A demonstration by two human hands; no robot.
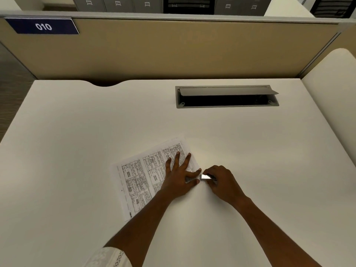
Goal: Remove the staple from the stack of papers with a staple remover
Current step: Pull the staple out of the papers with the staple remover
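A printed stack of papers (138, 176) lies tilted on the white desk (77, 132). My left hand (178, 177) presses flat on its right part, fingers spread, thumb and forefinger framing the corner nearest my right hand. My right hand (221, 183) grips a small shiny metal staple remover (207, 177), whose tip sits at that paper corner, right beside my left thumb. The staple itself is too small to make out.
A grey cable hatch (227, 96) with its lid raised is set into the desk at the back right. A beige partition (173, 49) with a blue "010" label (43, 26) closes the far side. A curved white edge (335, 83) rises at the right.
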